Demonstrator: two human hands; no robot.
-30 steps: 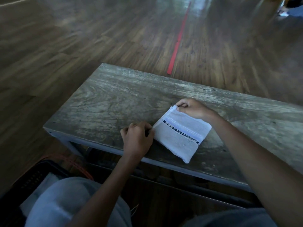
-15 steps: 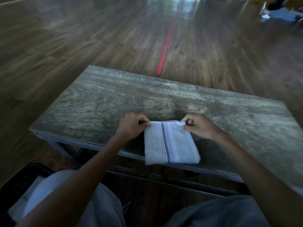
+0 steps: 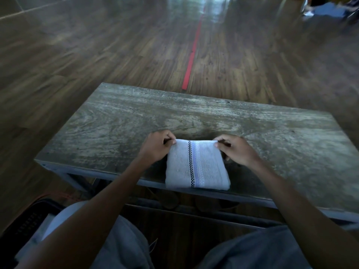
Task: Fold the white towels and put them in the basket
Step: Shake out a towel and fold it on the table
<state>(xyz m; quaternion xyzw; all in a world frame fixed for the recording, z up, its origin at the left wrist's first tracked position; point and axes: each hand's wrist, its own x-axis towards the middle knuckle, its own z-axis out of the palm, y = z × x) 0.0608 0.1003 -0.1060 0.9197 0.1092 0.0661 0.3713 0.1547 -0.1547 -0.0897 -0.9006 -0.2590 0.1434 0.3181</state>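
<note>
A small folded white towel [image 3: 196, 166] with a black checkered stripe and a pale blue band lies on the near edge of the worn wooden table [image 3: 120, 121]. My left hand [image 3: 156, 147] pinches its far left corner. The far right corner is pinched by my right hand [image 3: 236, 150]. A dark basket [image 3: 25, 220] sits on the floor at the lower left, largely hidden behind my left arm and knee; something white shows inside it.
The table's top stretches wide to the left, right and far side of the towel. A metal frame runs under the table. Beyond it lies dark wood flooring with a red tape line [image 3: 192, 55].
The towel has turned from a diagonal lie to square with the table's near edge. Both hands moved to its far corners and still pinch it.
</note>
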